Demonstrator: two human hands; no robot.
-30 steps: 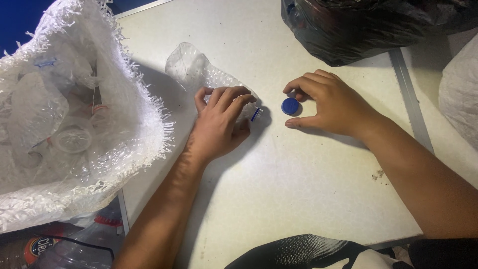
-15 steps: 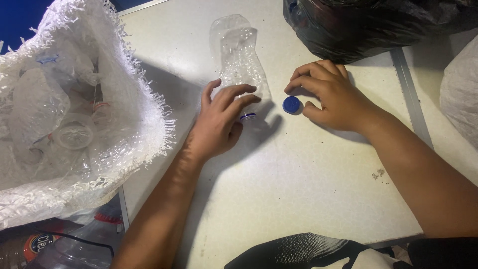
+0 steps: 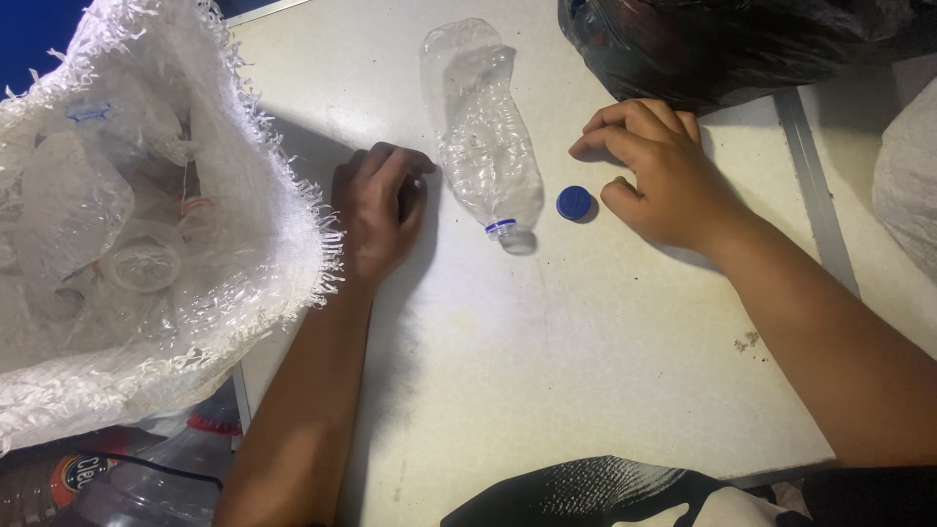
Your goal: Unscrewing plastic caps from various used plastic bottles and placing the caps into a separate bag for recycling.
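resting on the pale table [image 3: 605, 371], the left hand [image 3: 376, 210] lies palm down with its fingers curled loosely, gripping nothing; its fingertips sit just left of a crushed clear bottle [image 3: 480, 132], and whether they touch it i cannot tell; the bottle lies flat, its base toward the far edge and its open neck, ringed in blue, pointing near; the blue cap [image 3: 575, 203] sits off the bottle, on the table just right of the neck; the right hand [image 3: 659, 176] rests beside that cap, fingers bent and spread, thumb close to the cap but apart from it, holding nothing; the bottle lies between the two hands; at the left a white woven sack [image 3: 249, 215] gapes open, its frayed rim hanging over the table's edge, with more clear bottles heaped inside; a black bag [image 3: 722, 44] bulges at the far right corner, just beyond the right hand; dark patterned cloth [image 3: 595, 493] shows at the near edge
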